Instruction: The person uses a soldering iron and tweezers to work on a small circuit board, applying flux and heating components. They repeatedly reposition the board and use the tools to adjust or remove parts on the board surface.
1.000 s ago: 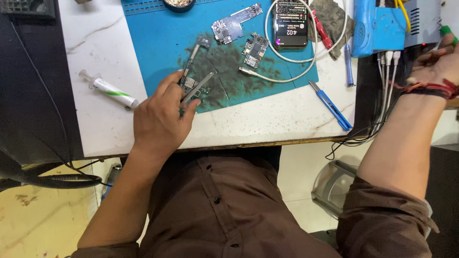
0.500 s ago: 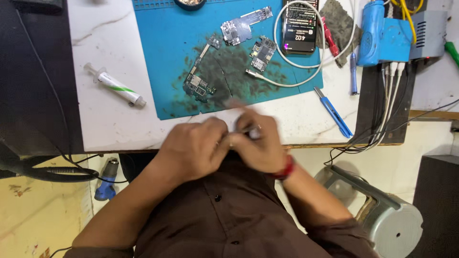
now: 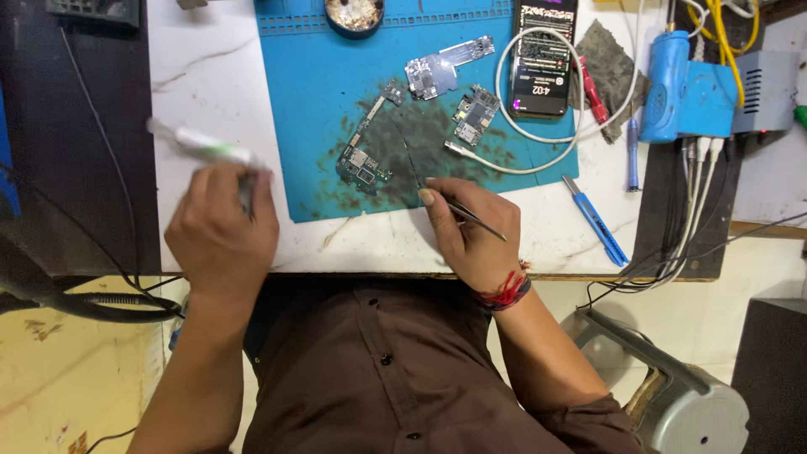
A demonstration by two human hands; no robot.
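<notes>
Left hand (image 3: 220, 231) closed on a white tube (image 3: 206, 147); right hand (image 3: 472, 231) pinched tweezers (image 3: 471, 214) beside the circuit board (image 3: 363, 164), readying paste.

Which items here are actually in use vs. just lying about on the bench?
In use:
- left hand on the blurred white-and-green tube
- right hand holding thin metal tweezers
- long green circuit board on the stained blue work mat, nearest the tweezers

Lying about:
- black smartphone, screen lit
- white cable
- blue-handled knife
- two smaller circuit boards
- blue hot-air tool
</notes>
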